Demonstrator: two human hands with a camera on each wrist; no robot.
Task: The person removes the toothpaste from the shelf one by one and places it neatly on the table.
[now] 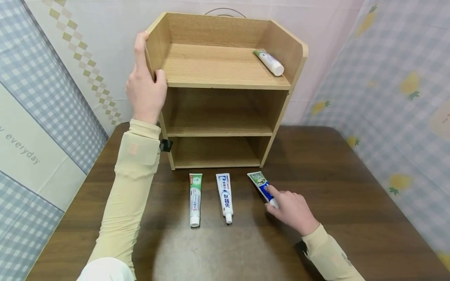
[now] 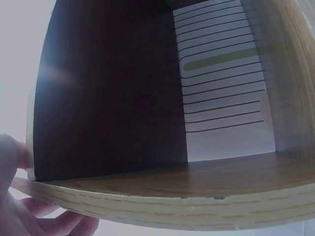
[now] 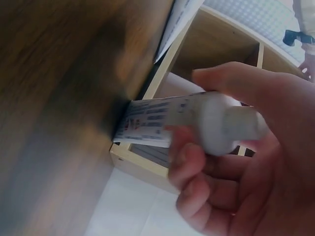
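My left hand (image 1: 149,64) grips the top of the left side panel of a wooden shelf unit (image 1: 225,66), thumb inside and fingers outside; its fingers (image 2: 17,152) show at the panel edge in the left wrist view. My right hand (image 1: 271,200) pinches the cap end of a blue and green toothpaste tube (image 1: 259,181) that lies on the table. In the right wrist view the fingers (image 3: 189,157) curl round this tube (image 3: 157,120) just behind its white cap (image 3: 231,123). Two more tubes lie to its left, one green and white (image 1: 195,197) and one blue and white (image 1: 224,195).
Another toothpaste tube (image 1: 268,61) lies at the right of the unit's top shelf. The middle and bottom shelves hold nothing visible. The unit stands at the back of a dark wooden table (image 1: 351,187), with patterned fabric walls close on both sides.
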